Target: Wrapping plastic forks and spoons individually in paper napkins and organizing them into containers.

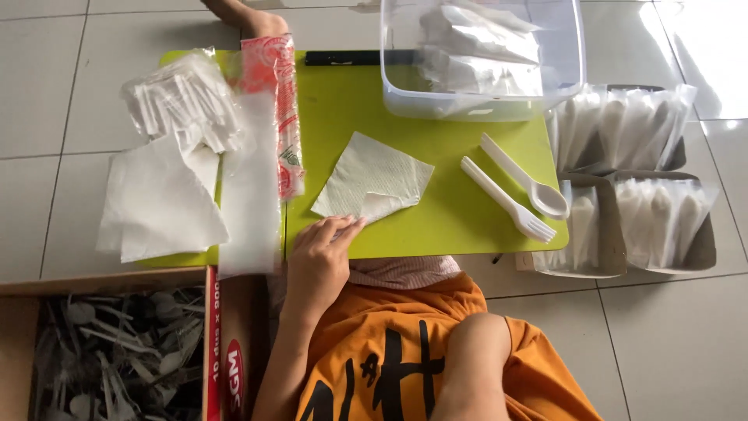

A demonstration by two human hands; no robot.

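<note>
- Left hand (319,257) — fingers loosely curled, palm down, fingertips (343,224) pressing the near corner of a white folded paper napkin (374,178); nothing gripped.
- The napkin lies flat near the middle of the lime-green low desk (436,226), close to its near edge, one corner folded over.
- Right hand out of view — only the forearm and elbow show, low over the orange shirt; state cannot be told.
- White plastic spoon (530,178) and white plastic fork (506,199) lie side by side, just apart, toward the desk's right near corner, heads pointing to that corner.
- Clear plastic tub (561,47) at the desk's far right corner, wrapped packets inside.
- Stack of white napkins (160,203) overhangs the desk's left edge; a clear bag of white sachets (183,97) sits on the far left corner, a red-printed plastic sleeve (276,93) beside it.
- Open cardboard box of loose cutlery (117,351) on the floor, off the desk's left near corner.
- Cardboard trays of clear-wrapped cutlery packs (631,129) on the floor beyond the right edge.
</note>
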